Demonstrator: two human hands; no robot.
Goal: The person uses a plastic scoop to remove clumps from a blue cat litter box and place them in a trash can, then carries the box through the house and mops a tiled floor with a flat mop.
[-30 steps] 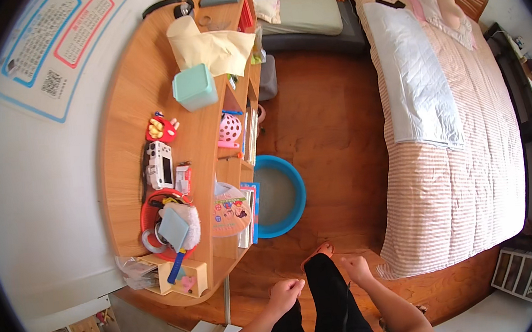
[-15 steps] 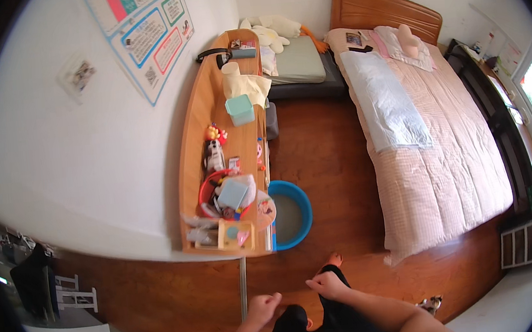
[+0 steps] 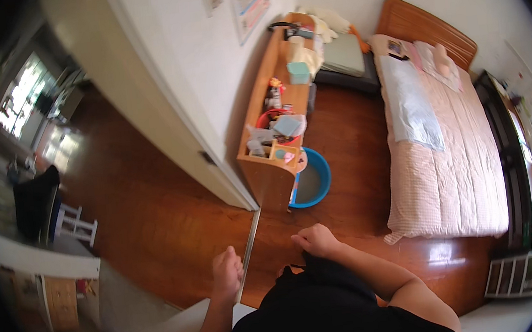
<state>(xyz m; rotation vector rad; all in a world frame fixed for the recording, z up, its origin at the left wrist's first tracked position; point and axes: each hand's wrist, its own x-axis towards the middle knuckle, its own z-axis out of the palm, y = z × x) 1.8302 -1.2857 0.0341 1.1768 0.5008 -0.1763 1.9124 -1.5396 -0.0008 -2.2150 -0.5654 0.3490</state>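
In the head view, a brown wooden floor (image 3: pixel 356 170) runs between a desk-like shelf unit (image 3: pixel 268 177) on the left and a bed (image 3: pixel 447 180) on the right. Farther left, past a pale door frame (image 3: pixel 216 177), the same brown floor opens into another space, with a white chair (image 3: pixel 77 226) near its edge. A metal threshold strip (image 3: pixel 251 234) leads from the foot of the frame toward the person.

The left hand (image 3: pixel 227 272) hangs beside the strip's line, fingers curled in, with nothing visible in it. The right hand (image 3: pixel 318 240) is in front of the dark clothing (image 3: pixel 317 302), closed into a loose fist; I see no object there either. The two hands are apart from each other and neither touches any furniture.

The nearest large thing beyond them is a blue basin (image 3: pixel 326 173), on the floor just beside the shelf unit's near end and well apart from the bed. Up on the unit are a red basket (image 3: pixel 263 121) and a mint-green box (image 3: pixel 299 73).

Good handling here, I judge, is mostly footing: mind the strip, keep the left elbow clear of the frame, and give the basin's rim room. The feet are hard to make out.
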